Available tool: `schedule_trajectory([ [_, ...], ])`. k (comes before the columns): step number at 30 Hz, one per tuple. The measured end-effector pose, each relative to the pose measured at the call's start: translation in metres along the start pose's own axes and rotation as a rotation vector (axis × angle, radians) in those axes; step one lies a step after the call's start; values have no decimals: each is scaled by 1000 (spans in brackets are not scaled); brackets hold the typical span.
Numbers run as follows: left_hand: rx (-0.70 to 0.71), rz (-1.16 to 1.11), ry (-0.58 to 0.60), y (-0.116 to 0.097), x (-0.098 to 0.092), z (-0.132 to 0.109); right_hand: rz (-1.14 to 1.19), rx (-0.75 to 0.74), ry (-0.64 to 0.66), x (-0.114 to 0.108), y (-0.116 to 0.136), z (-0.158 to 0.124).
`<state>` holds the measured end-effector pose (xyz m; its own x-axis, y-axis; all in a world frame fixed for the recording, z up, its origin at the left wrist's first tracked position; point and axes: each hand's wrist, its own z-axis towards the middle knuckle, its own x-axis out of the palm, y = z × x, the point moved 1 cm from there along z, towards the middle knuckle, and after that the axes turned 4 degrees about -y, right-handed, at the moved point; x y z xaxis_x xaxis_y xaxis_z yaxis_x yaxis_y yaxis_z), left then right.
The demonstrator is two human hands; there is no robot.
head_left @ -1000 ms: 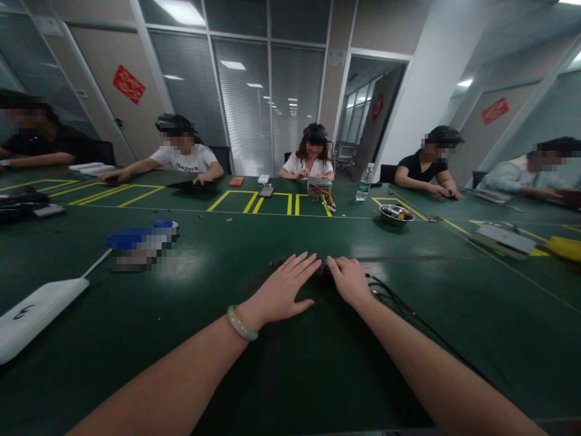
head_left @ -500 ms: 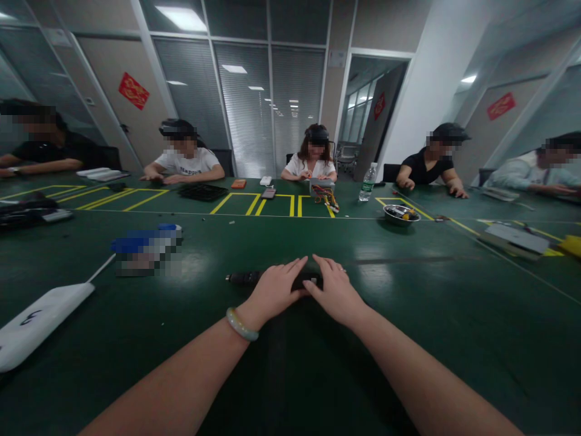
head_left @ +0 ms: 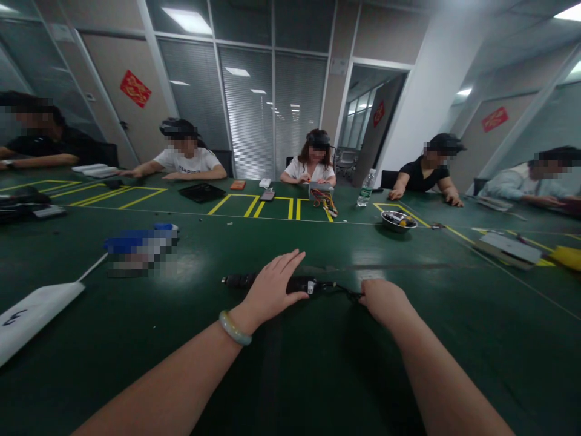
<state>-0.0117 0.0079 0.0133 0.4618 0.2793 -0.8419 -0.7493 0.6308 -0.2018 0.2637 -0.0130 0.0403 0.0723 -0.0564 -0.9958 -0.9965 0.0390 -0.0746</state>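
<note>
The table [head_left: 318, 369] is dark green, ruled with yellow tape lines [head_left: 233, 204]. The cable [head_left: 295, 283] on it is black, with a small white label [head_left: 311, 287]. A bangle [head_left: 235, 327] shows pale green, the bowl [head_left: 398, 221] silver, the pad [head_left: 36, 315] white, and the wall signs [head_left: 135, 88] red with gold markings.

My head camera looks forward and down from the wearer's head, close above the left hand [head_left: 275, 287] and right hand [head_left: 385, 303], taking in the green bench [head_left: 431, 266] through to the far glass partition [head_left: 245, 109].
</note>
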Motion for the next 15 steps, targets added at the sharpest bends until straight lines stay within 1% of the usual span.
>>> schedule_trajectory([
  [4,23,-25,126,1,3,-1,118,80,-123,8,-3,23],
  [7,16,-29,137,4,5,-1,216,64,-231,13,-5,36],
  [10,24,-40,170,9,1,0,268,3,-306,15,-4,39],
  [13,51,-71,227,21,-10,0,287,-107,-378,14,4,33],
  [15,56,-95,268,29,-18,-1,331,-185,-371,12,12,27],
])
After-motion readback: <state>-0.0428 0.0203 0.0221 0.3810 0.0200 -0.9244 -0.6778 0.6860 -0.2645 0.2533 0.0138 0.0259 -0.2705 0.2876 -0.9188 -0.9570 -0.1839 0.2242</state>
